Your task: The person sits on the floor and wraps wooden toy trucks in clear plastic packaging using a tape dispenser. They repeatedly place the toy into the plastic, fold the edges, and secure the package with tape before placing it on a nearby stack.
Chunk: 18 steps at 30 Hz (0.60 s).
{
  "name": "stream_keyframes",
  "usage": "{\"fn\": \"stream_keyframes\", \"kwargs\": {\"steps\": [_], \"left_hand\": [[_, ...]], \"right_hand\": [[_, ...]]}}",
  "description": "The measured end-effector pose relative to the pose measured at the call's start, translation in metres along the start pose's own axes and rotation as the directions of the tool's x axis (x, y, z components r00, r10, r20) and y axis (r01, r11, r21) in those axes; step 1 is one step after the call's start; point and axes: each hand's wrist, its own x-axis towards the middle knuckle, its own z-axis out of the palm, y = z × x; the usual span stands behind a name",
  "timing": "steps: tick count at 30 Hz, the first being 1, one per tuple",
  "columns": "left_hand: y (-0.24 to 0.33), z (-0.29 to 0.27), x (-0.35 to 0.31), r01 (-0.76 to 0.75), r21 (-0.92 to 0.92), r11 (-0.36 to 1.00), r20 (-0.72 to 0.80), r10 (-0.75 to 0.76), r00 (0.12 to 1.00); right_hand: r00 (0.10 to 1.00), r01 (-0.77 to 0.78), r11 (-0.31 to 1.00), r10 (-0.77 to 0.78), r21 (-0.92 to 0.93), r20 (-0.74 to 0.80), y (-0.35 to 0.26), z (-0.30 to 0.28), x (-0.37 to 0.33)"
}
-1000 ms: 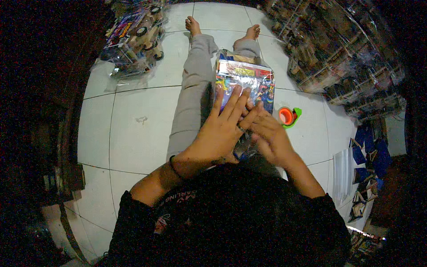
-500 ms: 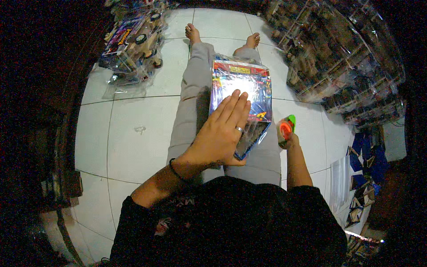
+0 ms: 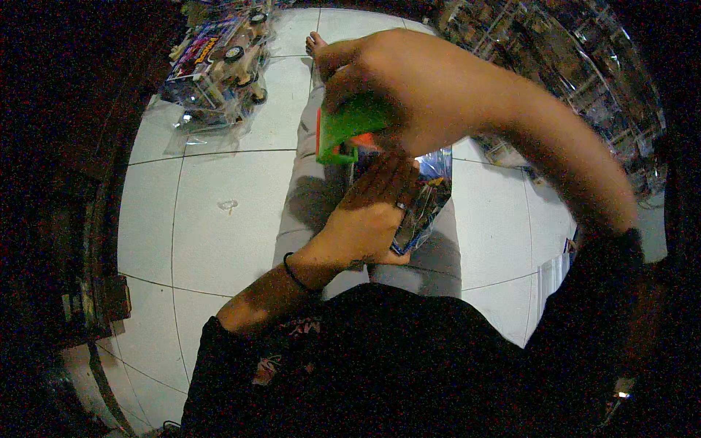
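Observation:
A plastic-wrapped package [image 3: 436, 191] with a colourful printed card lies across my lap, mostly covered by my hands. My left hand [image 3: 369, 223] holds its near part, the fingers lying straight together over the top and the thumb side at the near edge. Above the far part of the package, my right hand [image 3: 409, 91] is wrapped round a green and orange tape dispenser [image 3: 350, 125]. The dispenser's front end points left and down, close to my left fingertips. Whether its tape touches the package is hidden by my right hand.
On the white tiled floor [image 3: 219, 255] at the far left lie bagged wooden toy vehicles [image 3: 232, 58] with wheels. A large stack of plastic-wrapped goods [image 3: 548, 73] stands at the far right. A small clear scrap [image 3: 228, 205] lies left of my legs.
My right hand has swung from beside my right leg up over the package, bringing the tape dispenser with it. My left hand stays on the package, which has shifted slightly.

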Motion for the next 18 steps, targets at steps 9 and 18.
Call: {"fn": "stream_keyframes", "kwargs": {"steps": [9, 18], "left_hand": [[-0.011, -0.006, -0.003, -0.031, -0.098, 0.995, -0.037, 0.028, 0.999], [0.000, 0.005, -0.008, -0.058, 0.068, 0.996, -0.077, 0.064, 0.995]], "right_hand": [[0.990, 0.045, 0.946, 0.001, -0.320, 0.144, 0.002, -0.011, -0.013], [0.764, -0.320, 0.730, 0.576, 0.604, -0.291, 0.034, 0.000, -0.143]]}}
